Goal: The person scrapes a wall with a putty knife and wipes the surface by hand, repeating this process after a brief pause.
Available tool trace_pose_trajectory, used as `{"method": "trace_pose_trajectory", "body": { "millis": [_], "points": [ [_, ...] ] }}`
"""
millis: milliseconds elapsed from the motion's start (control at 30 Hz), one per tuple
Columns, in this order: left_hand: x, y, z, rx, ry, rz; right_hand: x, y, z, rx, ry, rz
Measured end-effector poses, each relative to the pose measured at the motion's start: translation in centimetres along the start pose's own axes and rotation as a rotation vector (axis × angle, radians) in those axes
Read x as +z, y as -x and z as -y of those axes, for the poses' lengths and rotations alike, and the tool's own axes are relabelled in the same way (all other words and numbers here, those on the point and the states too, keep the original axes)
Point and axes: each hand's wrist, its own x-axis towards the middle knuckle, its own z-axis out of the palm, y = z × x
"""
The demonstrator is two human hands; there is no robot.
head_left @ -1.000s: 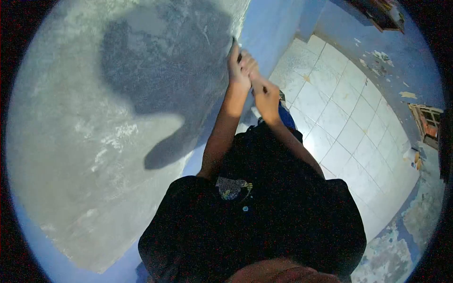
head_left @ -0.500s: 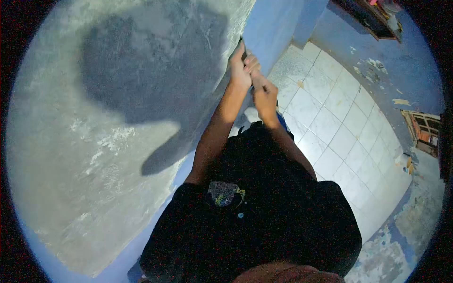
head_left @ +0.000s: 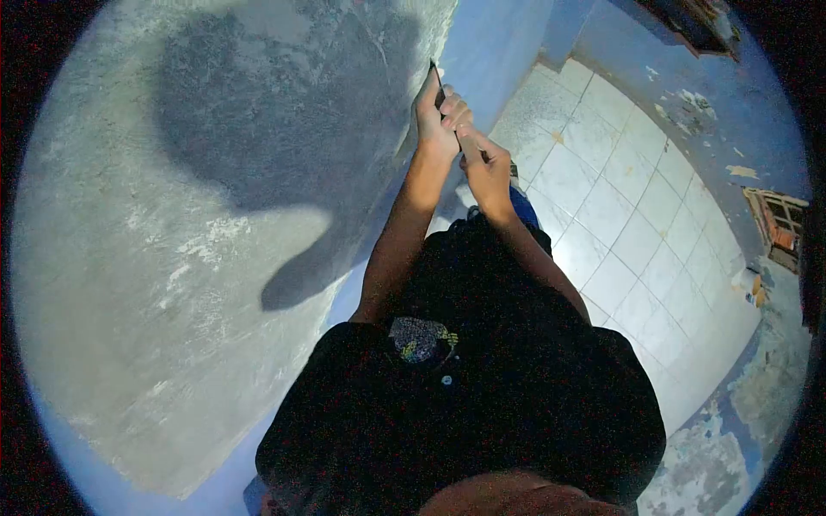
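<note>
My left hand [head_left: 437,120] is closed round a thin dark tool [head_left: 439,93] whose tip points up, close to the edge of the rough grey wall patch [head_left: 215,284]. Just below and to the right, my right hand [head_left: 489,170] is closed on the lower end of the same tool, its fingers touching my left hand. The tool is narrow and partly covered by the fingers, so its exact kind cannot be made out. A blue painted strip [head_left: 486,52] borders the grey patch on the right.
White floor tiles [head_left: 602,202] spread to the right of my arms. A blue wall with peeling paint [head_left: 637,64] stands beyond, with a wooden shelf [head_left: 701,30] at the top and a framed opening [head_left: 779,225] at the right. Something blue [head_left: 525,209] lies beside my right forearm.
Both hands stay together on the tool, with only a slight shift. The view has moved a little, so the floor and right wall appear slightly displaced.
</note>
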Motion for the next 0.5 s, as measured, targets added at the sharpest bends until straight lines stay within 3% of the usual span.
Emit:
{"method": "trace_pose_trajectory", "body": {
  "millis": [67, 167, 267, 367, 500],
  "points": [
    [0.2, -0.9, 0.0, 0.01, -0.113, -0.03, 0.2, -0.4, -0.6, 0.002, 0.013, -0.012],
    [2.0, -0.8, 0.5, 0.007, -0.034, -0.115, -0.5, -0.9, -0.6, 0.026, -0.026, 0.013],
    [0.9, 1.1, 0.3, 0.033, -0.022, -0.114, -0.9, 0.0, -1.5, -0.013, -0.055, 0.091],
    [1.2, -0.5, 0.5, 0.026, -0.098, -0.054, -0.4, -1.3, -1.6, -0.027, -0.025, -0.005],
    [1.5, -0.5, 1.5, 0.059, -0.015, -0.152, -1.7, -1.0, -0.1, 0.143, -0.05, 0.056]
  ]
}}
